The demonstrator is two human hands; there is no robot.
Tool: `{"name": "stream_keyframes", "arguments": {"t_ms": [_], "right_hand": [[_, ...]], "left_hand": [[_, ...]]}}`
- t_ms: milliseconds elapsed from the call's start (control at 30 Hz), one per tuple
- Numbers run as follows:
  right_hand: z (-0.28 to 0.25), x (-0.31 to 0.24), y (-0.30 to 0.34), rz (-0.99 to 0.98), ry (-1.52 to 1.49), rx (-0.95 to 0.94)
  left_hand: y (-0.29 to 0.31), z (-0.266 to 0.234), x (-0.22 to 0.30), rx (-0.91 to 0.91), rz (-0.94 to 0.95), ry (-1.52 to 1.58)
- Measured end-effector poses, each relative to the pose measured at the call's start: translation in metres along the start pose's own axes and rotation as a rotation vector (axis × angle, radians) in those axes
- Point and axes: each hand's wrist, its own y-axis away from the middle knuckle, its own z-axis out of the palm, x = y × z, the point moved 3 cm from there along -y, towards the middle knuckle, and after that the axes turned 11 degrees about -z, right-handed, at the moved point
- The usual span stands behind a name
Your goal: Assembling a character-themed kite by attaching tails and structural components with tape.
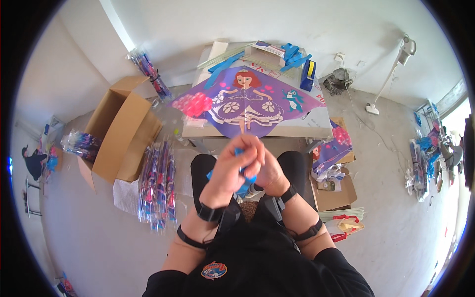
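Observation:
In front of my body, above my lap, my left hand (229, 167) and my right hand (271, 173) are close together. The fingers of both are curled around a blue plastic strip (247, 184), part of which hangs below them. My hands hide much of the strip. Just beyond them, a purple kite (242, 101) printed with a red-haired figure in a gown lies flat on the table (316, 131). Its lower tip reaches the table's near edge, close above my fingers.
More blue strips (295, 55), thin pale rods (225, 55) and a blue tape dispenser (308, 75) occupy the table's far side. An open cardboard box (123, 133) and packed kites (157, 185) are at left. Another kite (336, 148) rests at right.

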Motion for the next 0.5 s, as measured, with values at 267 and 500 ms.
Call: {"name": "stream_keyframes", "arguments": {"t_ms": [267,500], "right_hand": [[-0.021,-0.069,-0.016,-0.391,0.373,0.247],[0.008,-0.070,0.014,-0.256,0.860,-0.107]], "left_hand": [[0.055,-0.051,-0.044,0.022,-0.586,-0.178],[0.027,-0.072,-0.017,0.250,-0.200,-0.440]]}}
